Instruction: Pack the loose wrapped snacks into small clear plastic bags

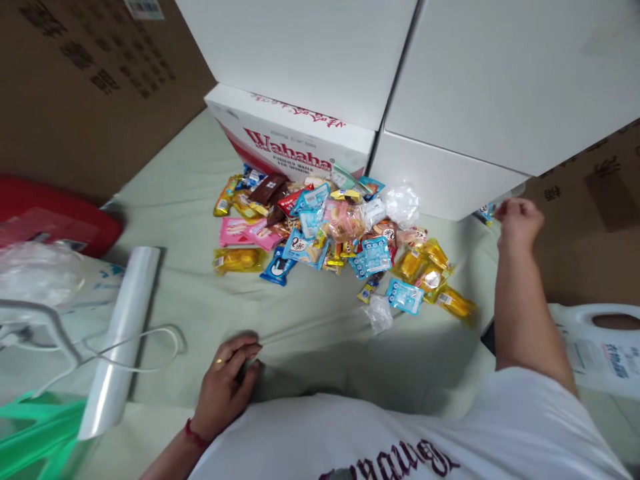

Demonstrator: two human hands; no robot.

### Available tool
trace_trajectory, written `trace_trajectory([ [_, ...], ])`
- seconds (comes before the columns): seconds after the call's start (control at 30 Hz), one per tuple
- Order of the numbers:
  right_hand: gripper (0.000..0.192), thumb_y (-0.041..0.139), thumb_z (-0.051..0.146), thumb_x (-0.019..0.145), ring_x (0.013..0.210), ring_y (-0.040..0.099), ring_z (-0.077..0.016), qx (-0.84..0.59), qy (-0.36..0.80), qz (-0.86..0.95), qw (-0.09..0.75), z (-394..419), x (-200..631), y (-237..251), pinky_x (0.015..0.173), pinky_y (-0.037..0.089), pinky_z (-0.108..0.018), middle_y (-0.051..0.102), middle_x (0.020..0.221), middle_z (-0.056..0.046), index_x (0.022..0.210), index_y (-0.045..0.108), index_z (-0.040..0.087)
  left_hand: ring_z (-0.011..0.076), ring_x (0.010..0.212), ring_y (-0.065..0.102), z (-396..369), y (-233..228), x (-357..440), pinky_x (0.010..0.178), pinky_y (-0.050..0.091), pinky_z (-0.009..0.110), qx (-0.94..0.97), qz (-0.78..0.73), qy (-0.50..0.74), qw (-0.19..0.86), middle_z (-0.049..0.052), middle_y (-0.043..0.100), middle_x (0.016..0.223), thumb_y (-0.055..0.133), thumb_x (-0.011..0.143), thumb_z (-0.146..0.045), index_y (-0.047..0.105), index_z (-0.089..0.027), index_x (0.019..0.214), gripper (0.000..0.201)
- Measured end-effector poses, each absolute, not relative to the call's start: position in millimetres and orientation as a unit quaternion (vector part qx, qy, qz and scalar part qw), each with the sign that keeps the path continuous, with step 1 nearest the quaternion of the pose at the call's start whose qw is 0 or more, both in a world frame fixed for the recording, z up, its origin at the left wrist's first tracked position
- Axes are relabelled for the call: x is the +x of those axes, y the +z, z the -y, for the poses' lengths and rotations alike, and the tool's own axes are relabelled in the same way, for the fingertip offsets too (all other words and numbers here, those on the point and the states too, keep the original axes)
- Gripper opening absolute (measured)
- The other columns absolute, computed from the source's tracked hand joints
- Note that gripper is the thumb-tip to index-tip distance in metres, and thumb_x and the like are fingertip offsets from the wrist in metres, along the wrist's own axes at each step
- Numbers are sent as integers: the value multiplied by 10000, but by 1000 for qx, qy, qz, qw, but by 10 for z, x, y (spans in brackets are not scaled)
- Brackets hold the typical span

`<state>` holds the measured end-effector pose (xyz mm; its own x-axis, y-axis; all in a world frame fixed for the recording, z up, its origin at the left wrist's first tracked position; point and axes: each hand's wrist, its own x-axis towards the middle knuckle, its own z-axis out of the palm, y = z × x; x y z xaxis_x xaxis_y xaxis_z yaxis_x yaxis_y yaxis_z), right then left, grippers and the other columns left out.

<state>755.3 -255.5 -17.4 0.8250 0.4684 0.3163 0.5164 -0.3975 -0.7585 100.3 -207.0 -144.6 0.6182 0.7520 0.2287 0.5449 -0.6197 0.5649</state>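
My right hand (521, 225) is stretched out at the right, fingers curled in. A small blue snack packet (484, 213) shows at its fingertips, partly hidden, beside the lower white box. My left hand (231, 377), with a ring and a red wristband, rests on the pale green sheet, loosely bent, thumb apart and holding nothing. In front of both hands lies a heap of wrapped snacks: pink packets (250, 233), light blue packets (405, 296), yellow-wrapped cakes (456, 303), a dark blue packet (279, 266) and a crumpled clear wrapper (379, 315).
A white Wahaba-printed carton (295, 143) and large white boxes (460, 73) stand behind the heap. Brown cardboard (95, 80) borders the left. Nearer are a red object (55, 217), a clear plastic roll (120, 343), a white cable (150, 369), green straps (43, 433) and a white jug (600, 353).
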Motion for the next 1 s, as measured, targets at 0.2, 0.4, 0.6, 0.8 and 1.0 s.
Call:
trace_trajectory([
  [0.2, 256, 615, 426, 943, 768, 642, -180, -770, 208, 486, 356, 3341, 5545, -551, 732, 490, -313, 719, 877, -48, 936, 743, 205, 215, 1033, 694, 2081, -1332, 1057, 893, 587, 354, 834, -365, 286, 299, 70, 700, 1104, 589, 915, -185, 726, -223, 962, 149],
  [0.4, 226, 595, 404, 919, 850, 637, -237, -812, 201, 466, 290, 3601, 4490, -932, 804, 501, -366, 696, 887, -78, 873, 717, 220, 201, 983, 667, 2103, -1140, 1397, 840, 580, 337, 766, -355, 320, 430, 82, 686, 1033, 590, 937, -270, 716, -209, 940, 140],
  [0.6, 259, 658, 493, 923, 743, 612, -195, -738, 324, 430, 406, 3426, 4040, -727, 696, 504, -309, 682, 869, -39, 889, 729, 246, 209, 990, 686, 2066, -1094, 2213, 824, 577, 334, 575, -326, 250, 707, 113, 680, 1173, 851, 690, -410, 647, -185, 1171, 569],
  [0.8, 310, 806, 511, 803, 616, 519, -146, -686, 411, 285, 528, 3371, 3836, -690, 586, 445, -270, 590, 714, 10, 889, 702, 231, 117, 708, 587, 2005, -1183, 2331, 759, 526, 282, 410, -308, 228, 828, -16, 634, 733, 876, 667, -527, 661, -165, 763, 431],
  [1.0, 364, 877, 481, 709, 605, 487, -125, -646, 420, 165, 615, 3323, 3951, -937, 516, 400, -234, 555, 712, 20, 860, 664, 228, 122, 729, 614, 1993, -1257, 2179, 797, 533, 287, 372, -336, 270, 822, -18, 655, 721, 913, 629, -492, 684, -164, 718, 409],
])
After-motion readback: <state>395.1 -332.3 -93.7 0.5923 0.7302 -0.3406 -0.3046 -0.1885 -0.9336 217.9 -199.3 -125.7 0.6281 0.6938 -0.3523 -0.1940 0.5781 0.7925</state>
